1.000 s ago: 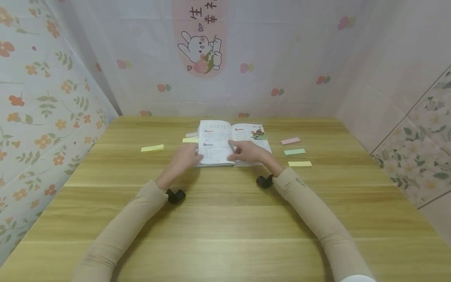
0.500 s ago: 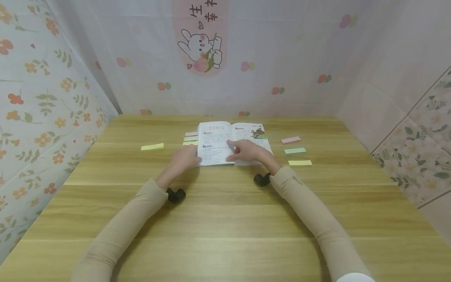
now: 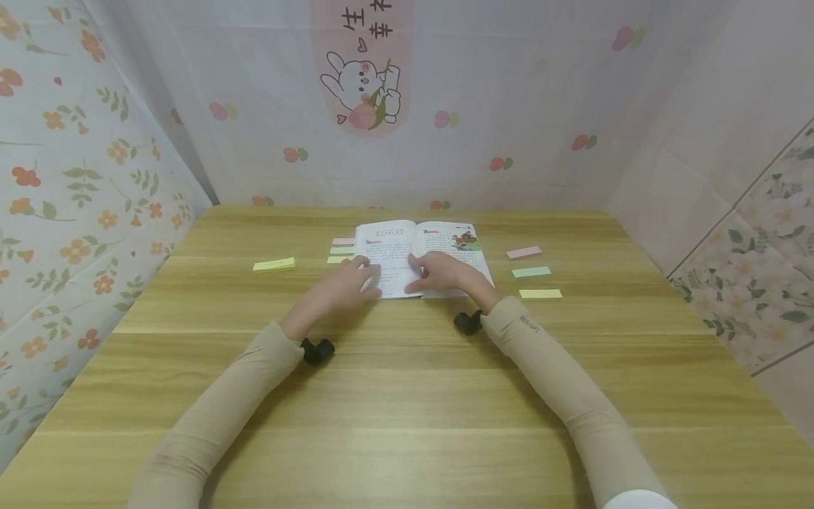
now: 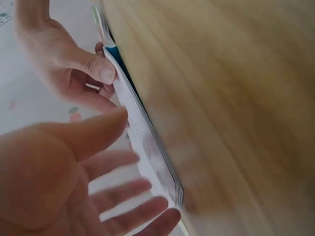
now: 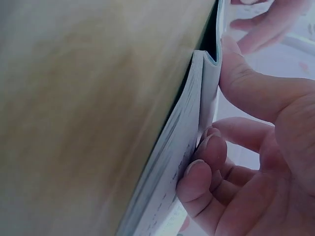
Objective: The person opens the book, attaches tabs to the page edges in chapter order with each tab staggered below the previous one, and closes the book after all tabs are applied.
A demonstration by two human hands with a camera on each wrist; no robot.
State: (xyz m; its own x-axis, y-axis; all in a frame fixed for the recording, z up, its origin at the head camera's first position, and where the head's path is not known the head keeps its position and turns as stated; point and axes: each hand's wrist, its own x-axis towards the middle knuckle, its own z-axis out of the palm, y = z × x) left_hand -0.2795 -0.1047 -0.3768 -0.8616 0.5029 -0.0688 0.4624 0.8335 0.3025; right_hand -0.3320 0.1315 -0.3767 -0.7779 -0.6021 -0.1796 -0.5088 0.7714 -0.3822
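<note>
An open book [image 3: 388, 247] lies at the far middle of the table, text on both pages and a coloured picture at the upper right. My left hand [image 3: 343, 284] is over the lower left page with its fingers spread; in the left wrist view, that hand [image 4: 54, 172] holds nothing and its fingers reach along the book's edge [image 4: 147, 142]. My right hand [image 3: 445, 271] rests over the middle fold, thumb on the left page. In the right wrist view, its bent fingertips [image 5: 197, 179] press on the other page [image 5: 170, 147].
Pink [image 3: 344, 242], green [image 3: 343, 250] and yellow [image 3: 338, 259] sticky strips stick out at the book's left edge. A yellow strip pad [image 3: 274, 264] lies further left. Right of the book are pink [image 3: 524, 252], green [image 3: 531, 271] and yellow [image 3: 540, 294] strips. A patterned curtain [image 3: 540, 106] hangs behind.
My left hand has let go of the book's left edge and moved right onto the left page. That page has settled flatter, uncovering the strips beside it. The right hand stays nearly still.
</note>
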